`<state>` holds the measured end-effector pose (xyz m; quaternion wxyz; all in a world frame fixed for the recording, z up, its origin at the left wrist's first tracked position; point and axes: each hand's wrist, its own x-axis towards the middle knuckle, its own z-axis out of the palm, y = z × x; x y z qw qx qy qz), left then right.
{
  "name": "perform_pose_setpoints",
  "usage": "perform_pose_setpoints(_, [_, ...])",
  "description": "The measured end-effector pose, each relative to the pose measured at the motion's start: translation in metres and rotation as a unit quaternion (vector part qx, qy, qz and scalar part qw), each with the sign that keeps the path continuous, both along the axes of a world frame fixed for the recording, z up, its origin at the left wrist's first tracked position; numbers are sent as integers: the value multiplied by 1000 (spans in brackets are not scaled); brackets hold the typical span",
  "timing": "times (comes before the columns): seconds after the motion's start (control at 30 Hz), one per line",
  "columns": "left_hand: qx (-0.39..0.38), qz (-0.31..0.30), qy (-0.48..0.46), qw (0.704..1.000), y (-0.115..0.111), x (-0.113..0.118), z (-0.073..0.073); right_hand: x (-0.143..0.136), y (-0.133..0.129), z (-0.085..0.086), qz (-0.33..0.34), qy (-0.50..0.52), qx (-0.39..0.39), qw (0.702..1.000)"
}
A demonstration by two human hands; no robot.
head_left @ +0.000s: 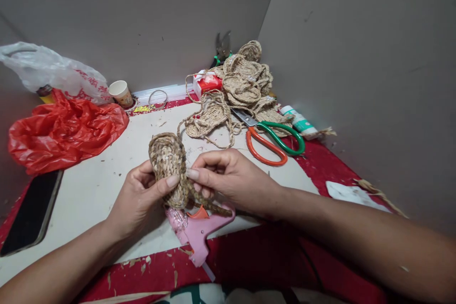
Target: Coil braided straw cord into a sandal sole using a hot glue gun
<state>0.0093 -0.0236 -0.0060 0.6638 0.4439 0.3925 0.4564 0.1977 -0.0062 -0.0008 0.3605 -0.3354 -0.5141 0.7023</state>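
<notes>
Dim, soft light leaves the grey walls point(356, 80) murky and glints off the red bag point(71, 128).

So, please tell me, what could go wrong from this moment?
Glue gun: the pink glue gun lies close to the left grip and the woven piece. If it is hot, which I cannot tell, a slip might burn skin.
Snagging: the scissors lie with their blades among the braided cord; pulling cord there may catch them.
Tipping: the paper cup stands near the plastic bags, so a tug could knock it.
</notes>
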Motion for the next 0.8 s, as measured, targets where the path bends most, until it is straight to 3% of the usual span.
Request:
perform_pose_setpoints(0.33, [-54,21,-3,998,-4,4,0,-3,3,-9,22,22,-84,996])
perform_pose_setpoints(0.8, [-53,21,-18,998,3,4,-2,1,9,-11,8,44,-80,996])
